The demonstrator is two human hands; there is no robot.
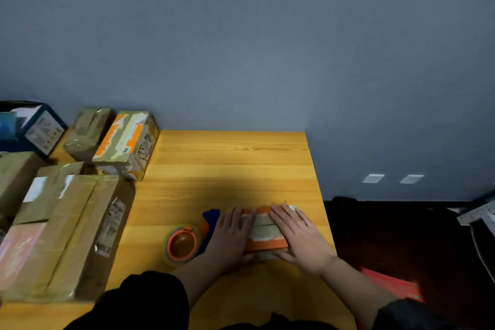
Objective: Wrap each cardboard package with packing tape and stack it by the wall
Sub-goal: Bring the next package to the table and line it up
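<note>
**Both palms down on the package**

Near the table's (235, 169) front edge, the left hand (230, 233) and right hand (300, 238) lie flat, fingers spread open, pressing the small orange-banded package (263, 230) between and beneath them. Just left of the package sits the tape dispenser (184, 244), touching nothing but the wood. Further back and left of the package, taped boxes (126, 142) stand stacked against the blue-grey wall (241, 48).

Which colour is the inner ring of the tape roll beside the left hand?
Orange. The tape roll shows it best in the head view, the only one.
</note>
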